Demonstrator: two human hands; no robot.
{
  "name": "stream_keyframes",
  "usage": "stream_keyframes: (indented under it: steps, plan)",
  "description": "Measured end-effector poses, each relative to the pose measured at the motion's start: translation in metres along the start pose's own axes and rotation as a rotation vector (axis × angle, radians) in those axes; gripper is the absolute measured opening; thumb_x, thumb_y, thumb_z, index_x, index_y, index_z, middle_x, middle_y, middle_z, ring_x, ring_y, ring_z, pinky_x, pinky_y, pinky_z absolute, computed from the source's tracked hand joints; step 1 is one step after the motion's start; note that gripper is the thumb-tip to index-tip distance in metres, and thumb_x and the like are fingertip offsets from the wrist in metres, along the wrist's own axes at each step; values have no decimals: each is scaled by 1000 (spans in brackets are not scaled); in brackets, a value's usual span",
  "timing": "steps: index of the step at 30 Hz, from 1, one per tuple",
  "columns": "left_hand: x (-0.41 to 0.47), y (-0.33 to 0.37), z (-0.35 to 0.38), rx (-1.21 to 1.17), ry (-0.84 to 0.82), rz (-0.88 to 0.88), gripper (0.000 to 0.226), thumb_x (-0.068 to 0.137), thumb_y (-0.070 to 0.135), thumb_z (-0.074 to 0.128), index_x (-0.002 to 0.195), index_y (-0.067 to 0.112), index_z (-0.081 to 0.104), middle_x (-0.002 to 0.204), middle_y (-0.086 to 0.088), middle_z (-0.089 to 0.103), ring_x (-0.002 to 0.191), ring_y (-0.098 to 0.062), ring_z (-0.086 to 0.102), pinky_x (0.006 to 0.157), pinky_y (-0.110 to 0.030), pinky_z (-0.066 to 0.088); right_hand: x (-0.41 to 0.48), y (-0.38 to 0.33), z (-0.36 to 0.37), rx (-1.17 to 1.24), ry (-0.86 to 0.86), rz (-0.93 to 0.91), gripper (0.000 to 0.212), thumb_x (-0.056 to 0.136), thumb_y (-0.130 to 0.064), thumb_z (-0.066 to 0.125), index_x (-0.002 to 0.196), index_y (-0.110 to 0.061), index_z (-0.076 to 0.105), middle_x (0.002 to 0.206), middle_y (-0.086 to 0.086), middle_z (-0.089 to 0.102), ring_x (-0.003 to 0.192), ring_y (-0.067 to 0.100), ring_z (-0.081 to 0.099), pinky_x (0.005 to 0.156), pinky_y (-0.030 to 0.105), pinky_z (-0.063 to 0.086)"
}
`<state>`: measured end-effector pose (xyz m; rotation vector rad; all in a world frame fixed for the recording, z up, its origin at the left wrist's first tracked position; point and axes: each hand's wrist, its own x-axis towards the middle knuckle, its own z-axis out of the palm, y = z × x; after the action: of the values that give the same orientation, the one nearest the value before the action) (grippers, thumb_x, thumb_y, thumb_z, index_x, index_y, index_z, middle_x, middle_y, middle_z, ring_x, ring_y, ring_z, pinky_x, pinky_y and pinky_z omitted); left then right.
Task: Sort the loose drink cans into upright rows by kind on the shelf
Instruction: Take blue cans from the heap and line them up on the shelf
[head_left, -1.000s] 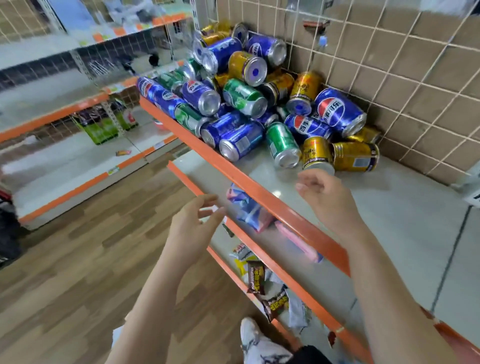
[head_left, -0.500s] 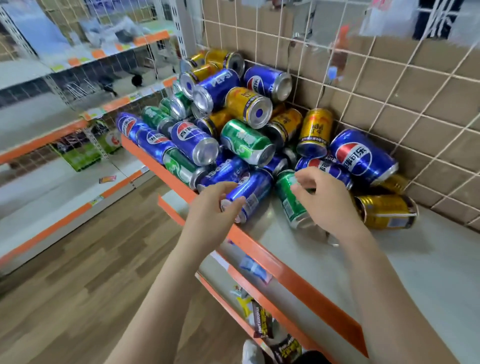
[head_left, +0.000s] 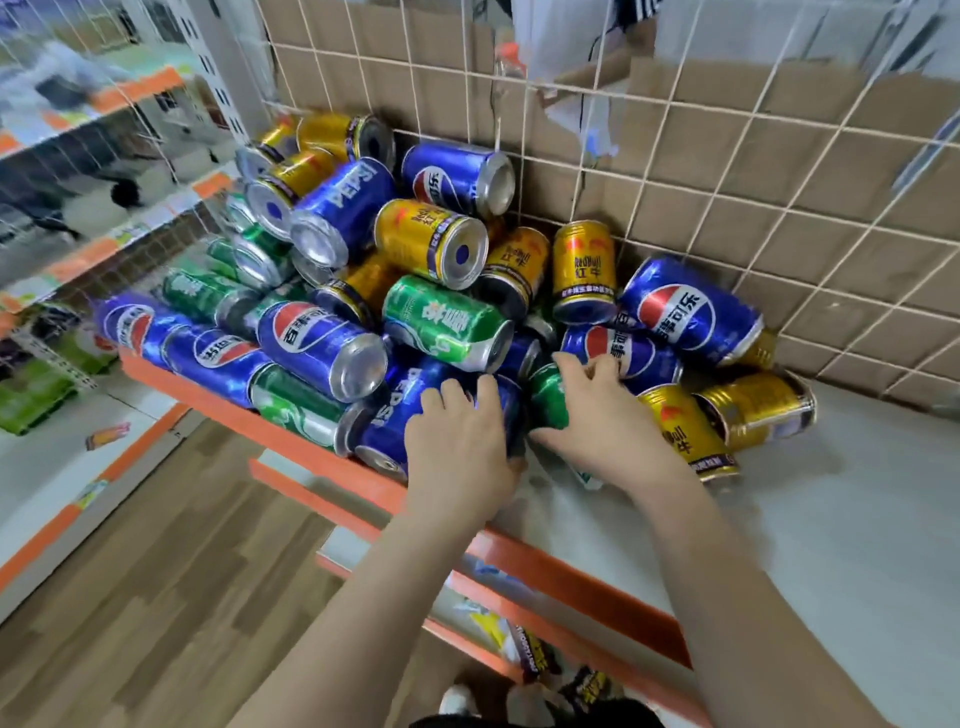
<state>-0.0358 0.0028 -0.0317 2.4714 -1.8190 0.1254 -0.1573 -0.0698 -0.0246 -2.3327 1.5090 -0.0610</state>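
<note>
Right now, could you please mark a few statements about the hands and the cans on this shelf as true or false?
1. The left hand grips a blue metal Pepsi can lying on its side. True.
2. The right hand holds a gold can. False: it grips a green metal can.
3. The cans stand in upright rows. False: they lie heaped against the wire-grid back panel.
4. The white shelf has an orange front edge. True.

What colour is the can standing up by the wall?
The upright can is gold with a dark bottom band; head view.
</note>
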Motion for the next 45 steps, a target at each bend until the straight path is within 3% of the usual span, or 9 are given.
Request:
stream_keyframes:
  steps: [3,15,17,20,27,32,34,39,45]
  plan:
    - [-2,-2,11,25,73,8,82,31,39,85,99,14,48,76,-7,50,65,-25,48,49,-28,21,0,-6,3,-40,53,30,81,79,-39,68,142,-24,20,135,15,26,107,37,55,86,41,48]
    - [-2,-6,16,-38,149,22,70,41,43,84,97,12,58,74,-11,51,64,-30,50,51,-29,29,-8,-5,0,76,104,53,74,76,-35,70,137,-23,29,131,10,31,104,34,56,86,38,49]
    - [-1,-7,9,-88,126,22,74,46,47,82,105,10,58,80,-12,56,71,-33,54,52,-30,35,-11,-3,0,144,120,76,74,74,-34,73,135,-22,32,129,9,32,105,33,55,85,35,47]
    - [-3,-5,-1,-174,12,-25,80,66,49,70,133,18,38,114,-7,52,107,-33,47,74,-35,41,-15,1,-1,280,162,103,75,72,-31,75,135,-21,34,126,9,37,108,30,51,85,30,41]
    - [-18,-4,-16,-461,-15,-65,85,63,49,68,137,28,34,118,0,50,115,-26,44,82,-35,39,-23,11,-9,693,234,105,84,70,-21,79,140,-20,34,122,2,55,102,13,51,81,23,38]
    - [-20,-8,-28,-950,-70,-117,81,52,44,67,128,32,43,105,8,60,92,-11,61,79,-28,49,-37,18,-13,944,245,109,74,68,-15,81,131,-22,42,106,-11,55,96,8,56,75,18,43]
    - [-21,-6,-31,-1152,-152,-120,76,51,38,72,122,34,46,99,9,63,82,-2,64,74,-21,51,-44,22,-15,1078,220,119,66,68,-15,81,124,-23,47,104,-9,60,93,8,59,74,21,47]
    - [-22,6,-32,-1459,-359,-82,71,39,32,74,109,27,59,96,-2,68,79,-13,67,69,-27,53,-67,37,-20,1278,224,116,49,67,-16,82,109,-21,57,100,3,70,91,22,68,83,46,56]
    - [-32,35,-37,-1635,-539,50,45,57,13,67,100,19,56,75,5,69,69,-13,67,58,-27,54,-118,48,-15,1446,308,139,62,60,-26,79,115,-17,53,105,10,68,91,27,69,76,42,57]
